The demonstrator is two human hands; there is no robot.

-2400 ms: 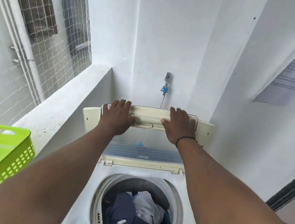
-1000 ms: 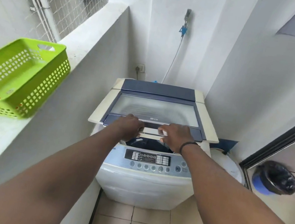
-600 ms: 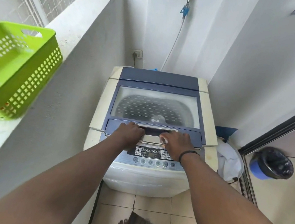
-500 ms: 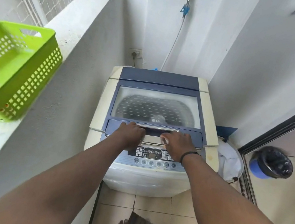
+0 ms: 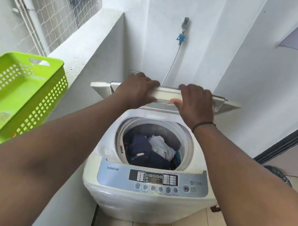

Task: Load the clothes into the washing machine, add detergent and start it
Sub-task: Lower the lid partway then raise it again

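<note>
A white top-loading washing machine (image 5: 144, 206) stands in a narrow corner, its drum showing. Dark blue and white clothes (image 5: 147, 152) lie inside the drum. The folding lid (image 5: 167, 94) is raised at the back of the machine. My left hand (image 5: 136, 91) grips the lid's left part and my right hand (image 5: 195, 101) grips its right part, thumb under the edge. The grey-blue control panel (image 5: 153, 178) with its buttons faces me at the front. No detergent container is in view.
A green plastic basket (image 5: 9, 93) sits on the white ledge (image 5: 79, 50) at my left. A tap with a hose (image 5: 183, 30) hangs on the back wall. A dark door frame (image 5: 294, 133) and a dark bin (image 5: 276, 173) are at the right.
The lid was up, then both hands brought it down shut over the drum. Now it is raised again, still in both hands, and the clothes show.
</note>
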